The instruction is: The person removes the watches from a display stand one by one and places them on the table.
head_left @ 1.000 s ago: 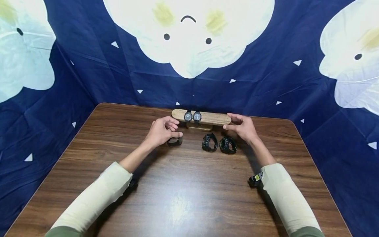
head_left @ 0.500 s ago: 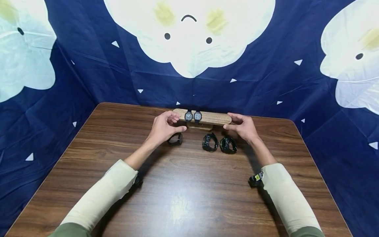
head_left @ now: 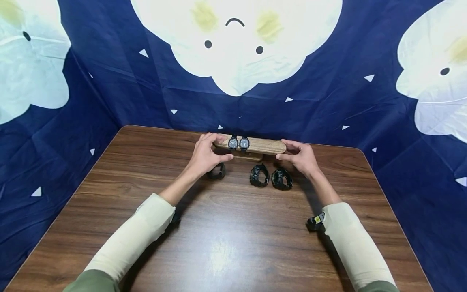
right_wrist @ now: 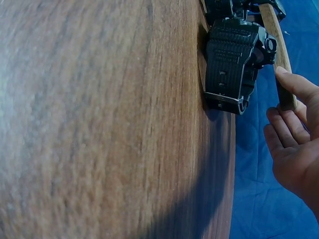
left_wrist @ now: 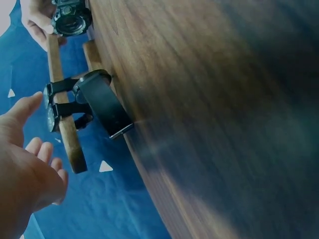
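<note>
A wooden watch stand [head_left: 264, 146] stands near the back of the table, its bar level. Two black wristwatches, a left one [head_left: 233, 143] and a right one [head_left: 244, 143], are strapped around the bar left of its middle. My right hand [head_left: 303, 159] pinches the bar's right end between thumb and fingers. At the other end, my left hand [head_left: 205, 155] is spread around the bar; in the left wrist view its fingers [left_wrist: 50, 162] look slightly apart from the wood. Below that hand lies a dark watch [head_left: 217, 172], partly covered by the thumb.
Two bulky black watches, a left one [head_left: 259, 175] and a right one [head_left: 281, 179], rest on their sides before the stand. The brown wooden table [head_left: 226, 227] ends just behind the stand, where a blue cloth backdrop [head_left: 153, 101] hangs.
My left hand has moved right and away from me, from above the dark watch to the left end of the bar. The right hand has kept its hold.
</note>
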`<action>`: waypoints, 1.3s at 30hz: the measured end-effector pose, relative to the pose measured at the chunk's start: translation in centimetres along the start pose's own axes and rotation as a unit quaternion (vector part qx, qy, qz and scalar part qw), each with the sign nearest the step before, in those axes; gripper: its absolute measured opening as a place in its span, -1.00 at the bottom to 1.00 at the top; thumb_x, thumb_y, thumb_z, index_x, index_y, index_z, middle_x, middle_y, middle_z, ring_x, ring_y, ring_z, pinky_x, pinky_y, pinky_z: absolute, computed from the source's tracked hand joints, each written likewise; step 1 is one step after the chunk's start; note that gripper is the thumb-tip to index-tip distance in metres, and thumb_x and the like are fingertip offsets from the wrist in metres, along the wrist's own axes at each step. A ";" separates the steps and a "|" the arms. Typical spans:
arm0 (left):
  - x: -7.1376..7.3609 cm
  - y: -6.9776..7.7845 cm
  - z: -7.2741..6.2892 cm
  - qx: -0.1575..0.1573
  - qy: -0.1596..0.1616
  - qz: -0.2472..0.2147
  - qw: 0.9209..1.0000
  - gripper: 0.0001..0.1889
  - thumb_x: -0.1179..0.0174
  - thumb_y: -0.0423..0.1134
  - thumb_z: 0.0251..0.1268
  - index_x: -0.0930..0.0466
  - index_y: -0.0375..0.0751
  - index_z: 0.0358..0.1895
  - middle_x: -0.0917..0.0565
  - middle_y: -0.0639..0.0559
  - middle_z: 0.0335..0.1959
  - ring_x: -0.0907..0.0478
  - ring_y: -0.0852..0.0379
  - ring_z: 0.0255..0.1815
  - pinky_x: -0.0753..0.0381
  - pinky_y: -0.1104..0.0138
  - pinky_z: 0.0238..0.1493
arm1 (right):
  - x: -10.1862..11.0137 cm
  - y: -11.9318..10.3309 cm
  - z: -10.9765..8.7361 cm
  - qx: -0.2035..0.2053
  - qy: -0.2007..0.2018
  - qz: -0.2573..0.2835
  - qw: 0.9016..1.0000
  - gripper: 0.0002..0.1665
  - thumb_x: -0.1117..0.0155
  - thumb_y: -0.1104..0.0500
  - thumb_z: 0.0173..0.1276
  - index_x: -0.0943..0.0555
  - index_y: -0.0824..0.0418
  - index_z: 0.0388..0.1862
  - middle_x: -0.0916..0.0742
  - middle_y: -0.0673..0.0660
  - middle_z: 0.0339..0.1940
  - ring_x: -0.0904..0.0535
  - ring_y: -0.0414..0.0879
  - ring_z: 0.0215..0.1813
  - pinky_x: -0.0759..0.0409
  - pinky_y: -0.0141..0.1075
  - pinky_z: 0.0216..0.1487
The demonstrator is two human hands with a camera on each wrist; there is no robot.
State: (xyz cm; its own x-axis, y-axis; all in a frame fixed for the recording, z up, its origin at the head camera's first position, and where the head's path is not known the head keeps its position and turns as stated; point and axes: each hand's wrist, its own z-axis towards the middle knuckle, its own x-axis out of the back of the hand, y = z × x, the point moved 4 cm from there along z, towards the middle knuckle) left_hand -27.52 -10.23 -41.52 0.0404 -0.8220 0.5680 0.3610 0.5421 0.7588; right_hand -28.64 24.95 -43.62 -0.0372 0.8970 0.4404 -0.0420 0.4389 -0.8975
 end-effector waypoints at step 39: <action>-1.4 -0.9 2.0 -0.015 0.004 0.020 1.000 -0.40 -0.78 -0.14 0.13 -0.79 -0.14 0.25 -0.79 -0.13 0.20 -0.61 -0.17 0.34 -0.53 -0.05 0.52 | 0.2 0.0 0.0 -0.007 -0.003 -0.012 1.000 -0.19 -0.75 0.15 0.37 -0.67 0.17 0.57 -0.75 0.24 0.50 -0.70 0.19 0.54 -0.60 -0.69 0.12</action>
State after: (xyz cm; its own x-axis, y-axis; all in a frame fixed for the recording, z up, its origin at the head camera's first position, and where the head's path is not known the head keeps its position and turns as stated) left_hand -29.78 -9.18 -42.39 0.0630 -0.8009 0.5955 0.3863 0.5697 0.7254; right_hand -28.62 25.10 -43.50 -0.0427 0.8863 0.4610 -0.0297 0.4601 -0.8874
